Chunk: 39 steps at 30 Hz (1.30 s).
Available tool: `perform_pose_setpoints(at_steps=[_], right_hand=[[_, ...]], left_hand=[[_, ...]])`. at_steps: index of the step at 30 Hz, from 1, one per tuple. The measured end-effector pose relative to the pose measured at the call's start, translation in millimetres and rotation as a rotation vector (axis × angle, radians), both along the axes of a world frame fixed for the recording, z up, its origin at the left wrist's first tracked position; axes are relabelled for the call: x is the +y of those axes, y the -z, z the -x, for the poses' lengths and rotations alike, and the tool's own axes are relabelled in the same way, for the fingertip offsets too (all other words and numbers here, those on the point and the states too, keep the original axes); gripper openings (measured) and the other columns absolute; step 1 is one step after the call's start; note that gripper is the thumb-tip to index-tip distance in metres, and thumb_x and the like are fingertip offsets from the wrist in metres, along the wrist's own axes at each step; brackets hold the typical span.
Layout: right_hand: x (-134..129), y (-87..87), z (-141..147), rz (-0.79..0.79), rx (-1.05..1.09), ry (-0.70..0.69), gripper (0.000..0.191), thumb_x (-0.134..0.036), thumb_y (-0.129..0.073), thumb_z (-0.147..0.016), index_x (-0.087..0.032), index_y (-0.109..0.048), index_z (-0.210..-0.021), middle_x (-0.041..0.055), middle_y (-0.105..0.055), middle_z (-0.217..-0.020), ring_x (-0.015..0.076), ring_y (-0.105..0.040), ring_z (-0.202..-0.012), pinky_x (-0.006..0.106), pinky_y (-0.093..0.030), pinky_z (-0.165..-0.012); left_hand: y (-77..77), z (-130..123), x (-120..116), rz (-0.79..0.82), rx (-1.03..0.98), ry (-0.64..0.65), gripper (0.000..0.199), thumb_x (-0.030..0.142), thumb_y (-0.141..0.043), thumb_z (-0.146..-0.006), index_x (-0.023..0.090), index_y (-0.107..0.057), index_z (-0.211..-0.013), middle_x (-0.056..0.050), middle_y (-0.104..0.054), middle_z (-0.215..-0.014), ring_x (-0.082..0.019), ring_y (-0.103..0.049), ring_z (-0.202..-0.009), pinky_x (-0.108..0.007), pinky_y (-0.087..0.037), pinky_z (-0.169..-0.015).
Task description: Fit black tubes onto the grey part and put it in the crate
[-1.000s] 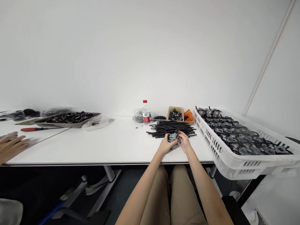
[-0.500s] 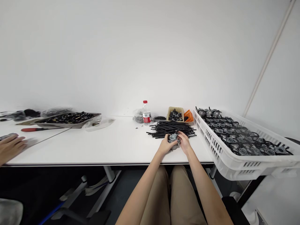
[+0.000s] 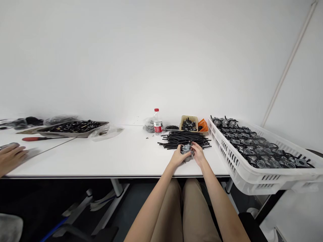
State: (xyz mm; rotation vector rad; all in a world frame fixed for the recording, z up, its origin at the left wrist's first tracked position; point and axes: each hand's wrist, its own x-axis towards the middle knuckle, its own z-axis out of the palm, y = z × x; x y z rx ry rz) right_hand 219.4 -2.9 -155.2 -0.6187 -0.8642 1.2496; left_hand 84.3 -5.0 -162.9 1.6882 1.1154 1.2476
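Note:
Just above the table's front part, my left hand [image 3: 178, 157] grips a small grey metal carburetor [image 3: 186, 149] from its left side, thumb across the front. Closed in from the right, my right hand [image 3: 198, 153] pinches at the upper right side of the same carburetor. A small dark piece shows by the right fingertips, too small to make out. Directly behind both hands lies a loose pile of short black rubber hoses [image 3: 184, 137]. The fingers cover much of the carburetor.
On the right stands a white slotted crate [image 3: 227, 156] filled with carburetors. Behind the hoses are a beige bin [image 3: 189, 118], an orange basket [image 3: 204, 125] and a bottle [image 3: 158, 126]. Leftward are a tray [image 3: 87, 135], a red-handled tool [image 3: 31, 138] and another person's hand [image 3: 12, 158].
My hands stay almost in place around the carburetor, with only a slight shift of the right fingers. The other person's hand at the left edge has moved slightly. The view has shifted a little.

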Motion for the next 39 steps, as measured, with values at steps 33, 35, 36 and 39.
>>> perform_pose_setpoints(at_steps=[33,35,36,39], right_hand=[[2.0,7.2,0.1,0.042,-0.037,-0.145,0.041,-0.036,-0.085,-0.054,-0.018,-0.070,-0.088,0.0044,-0.065,-0.093,0.0204,-0.059,-0.080,0.024,-0.045,-0.064],[2.1,7.9,-0.3,0.038,-0.028,-0.151,0.041,-0.034,-0.085,-0.053,-0.018,-0.070,-0.087,0.0041,-0.065,-0.093,0.0199,-0.059,-0.080,0.023,-0.046,-0.066],[1.9,8.1,-0.3,0.034,-0.024,-0.154,0.040,-0.033,-0.085,-0.053,-0.017,-0.070,-0.087,0.0042,-0.065,-0.092,0.0198,-0.059,-0.080,0.024,-0.046,-0.066],[0.2,7.5,0.2,0.017,-0.017,-0.159,0.038,-0.031,-0.084,-0.054,-0.017,-0.070,-0.086,0.0052,-0.066,-0.092,0.0206,-0.059,-0.081,0.024,-0.046,-0.069]], left_hand=[[0.0,0.9,6.9,-0.068,-0.114,0.037,0.051,0.065,-0.031,-0.084,0.019,-0.051,-0.084,-0.006,-0.060,-0.087,-0.022,-0.055,-0.087,-0.034,-0.043,-0.085],[0.5,0.3,8.1,-0.068,-0.141,0.041,0.049,0.064,-0.036,-0.083,0.018,-0.052,-0.084,-0.006,-0.060,-0.088,-0.023,-0.055,-0.089,-0.035,-0.042,-0.087],[0.5,0.0,8.5,-0.063,-0.157,0.047,0.047,0.063,-0.040,-0.082,0.018,-0.054,-0.085,-0.007,-0.060,-0.089,-0.023,-0.055,-0.090,-0.036,-0.042,-0.089],[-1.8,-0.3,7.2,-0.040,-0.222,0.095,0.046,0.060,-0.052,-0.076,0.017,-0.057,-0.095,-0.008,-0.061,-0.101,-0.024,-0.054,-0.100,-0.035,-0.040,-0.094]])
